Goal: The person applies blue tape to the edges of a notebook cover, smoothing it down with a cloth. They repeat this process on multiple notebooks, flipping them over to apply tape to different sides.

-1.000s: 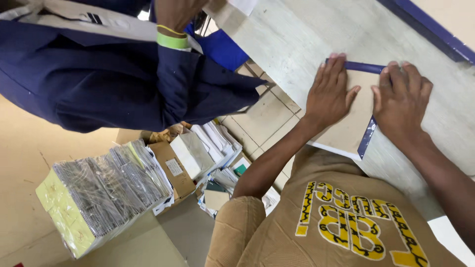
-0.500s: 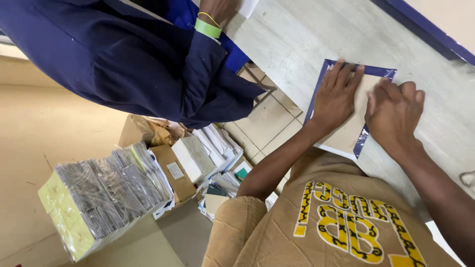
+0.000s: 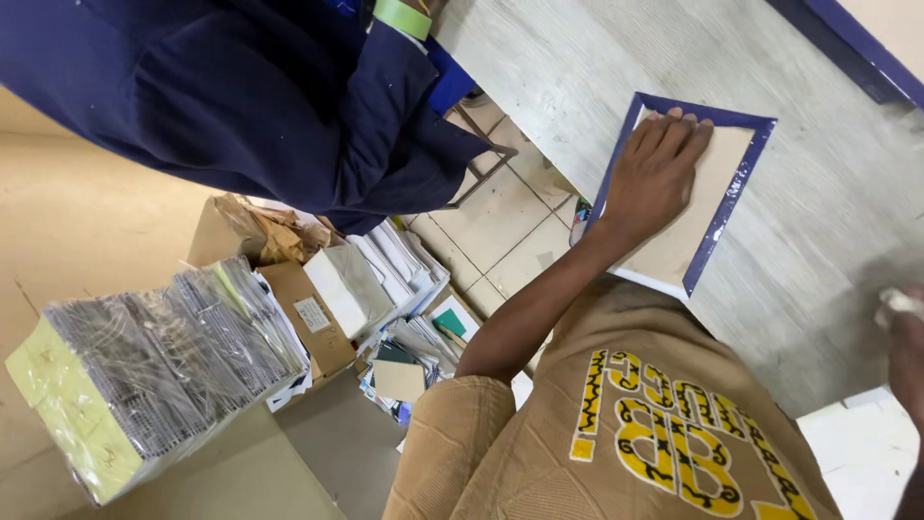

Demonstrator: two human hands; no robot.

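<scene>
**Left hand flat on a blue-edged board, right hand at the frame's edge**

Nearest the camera is the person's tan shirt with yellow lettering. At the right edge the right hand lies over the grey table; it is blurred and cut off by the frame, with something small and white at its fingertips, and whether it grips that cannot be told.

Beyond the shirt, the left hand lies open, palm down, fingers spread flat on a tan rectangular board with folded-over blue edging. The board lies flat near the table's near edge, its lower corner overhanging slightly.

To the left, below table level, stands a thick stack of wire-bound pads with a yellow end face. Just beyond it are brown cardboard boxes and stacked white and mixed booklets on the tiled floor.

Farthest off, another person in a dark blue garment leans at the table, a green wristband showing at the cuff.
</scene>
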